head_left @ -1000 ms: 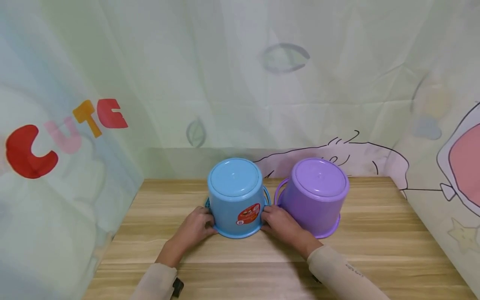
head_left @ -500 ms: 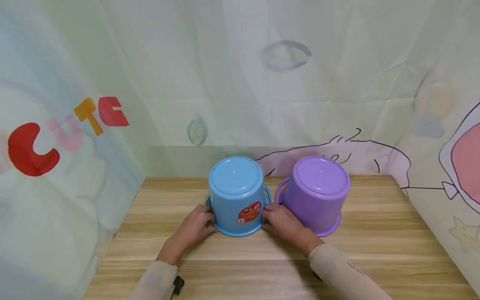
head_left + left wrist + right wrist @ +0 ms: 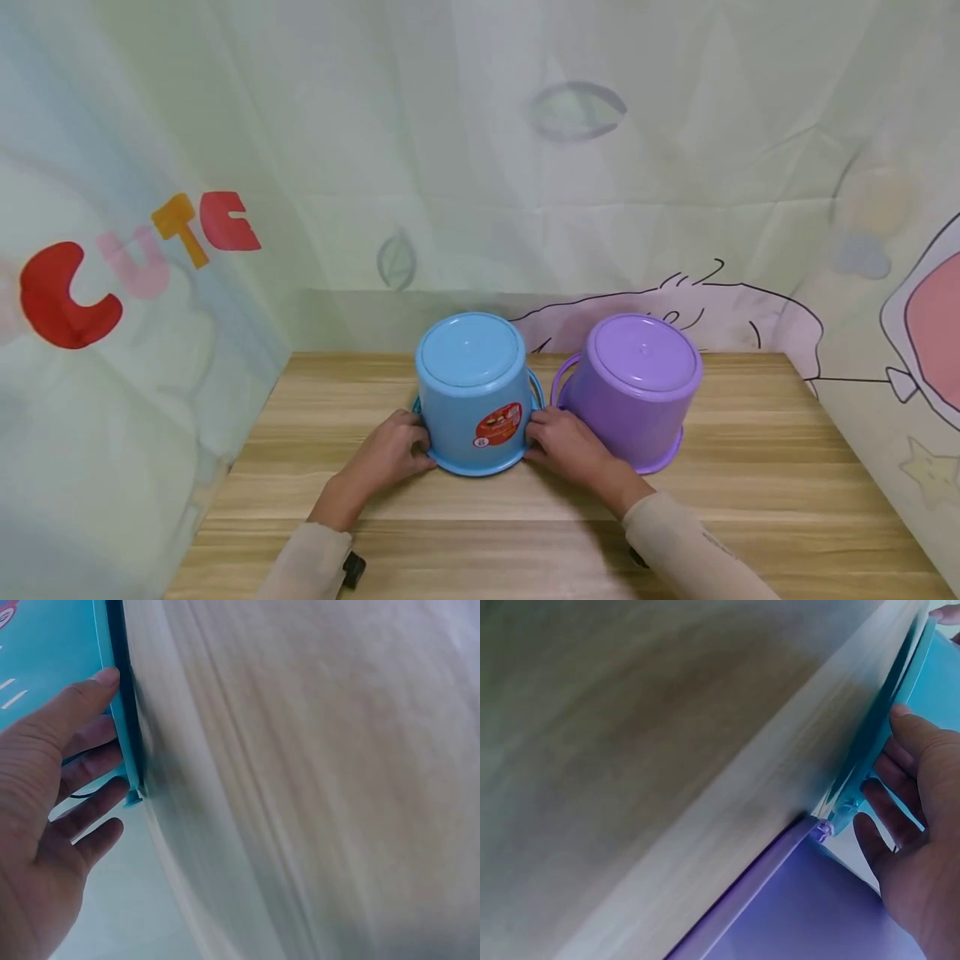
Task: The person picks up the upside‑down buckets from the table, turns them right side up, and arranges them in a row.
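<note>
A light blue bucket (image 3: 472,417) with a red oval label stands upside down on the wooden table, its base facing up. My left hand (image 3: 390,450) grips it low on its left side; in the left wrist view the thumb lies on the rim (image 3: 127,742) and the fingers curl at the side. My right hand (image 3: 566,446) holds the opposite side, thumb on the rim and fingertips at the edge, as the right wrist view shows. Beside this hand stands an upside-down purple bucket (image 3: 633,417), its handle (image 3: 562,375) towards the blue one. Both buckets' insides are hidden.
The wood-grain table (image 3: 480,550) runs under both buckets. Printed cloth walls (image 3: 465,167) close off the back and both sides. Blue handle (image 3: 536,383) shows between the two buckets.
Both hands stay at the blue bucket's lower edge, and neither bucket has visibly moved on the table. Only the head view has shifted slightly.
</note>
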Demonstrator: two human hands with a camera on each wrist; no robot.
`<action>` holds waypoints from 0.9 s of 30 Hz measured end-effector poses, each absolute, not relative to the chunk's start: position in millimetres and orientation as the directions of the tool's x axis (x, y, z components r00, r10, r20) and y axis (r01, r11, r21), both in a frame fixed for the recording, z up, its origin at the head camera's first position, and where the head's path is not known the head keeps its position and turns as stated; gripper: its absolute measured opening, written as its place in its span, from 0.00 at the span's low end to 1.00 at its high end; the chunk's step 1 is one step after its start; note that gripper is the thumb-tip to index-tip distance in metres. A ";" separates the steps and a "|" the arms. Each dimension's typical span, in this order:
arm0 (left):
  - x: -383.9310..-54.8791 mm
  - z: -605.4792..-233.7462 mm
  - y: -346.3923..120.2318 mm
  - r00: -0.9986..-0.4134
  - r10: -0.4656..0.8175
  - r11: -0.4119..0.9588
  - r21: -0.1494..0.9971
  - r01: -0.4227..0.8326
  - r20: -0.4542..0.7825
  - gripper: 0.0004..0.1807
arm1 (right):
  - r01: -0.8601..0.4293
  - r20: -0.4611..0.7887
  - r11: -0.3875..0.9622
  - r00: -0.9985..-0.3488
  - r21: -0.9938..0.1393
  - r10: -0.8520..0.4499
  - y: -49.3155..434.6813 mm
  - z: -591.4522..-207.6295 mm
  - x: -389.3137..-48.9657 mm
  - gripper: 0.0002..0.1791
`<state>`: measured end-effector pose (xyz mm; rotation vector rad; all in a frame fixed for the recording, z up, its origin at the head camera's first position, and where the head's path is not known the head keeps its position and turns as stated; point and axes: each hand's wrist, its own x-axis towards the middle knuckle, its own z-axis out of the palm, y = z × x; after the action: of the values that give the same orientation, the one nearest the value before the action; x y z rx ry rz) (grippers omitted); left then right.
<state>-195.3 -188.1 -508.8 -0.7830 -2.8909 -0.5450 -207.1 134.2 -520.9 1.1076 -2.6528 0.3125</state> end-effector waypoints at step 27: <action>-182.4 -493.9 -191.0 -0.898 0.393 0.747 0.500 0.438 0.199 0.15 | -0.737 0.446 0.634 -0.662 -0.236 -0.603 143.2 -508.9 -197.2 0.15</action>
<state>-182.4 -191.0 -493.9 -0.6821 -2.8600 -0.8491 -197.2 143.2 -508.9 1.0737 -2.5322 0.5769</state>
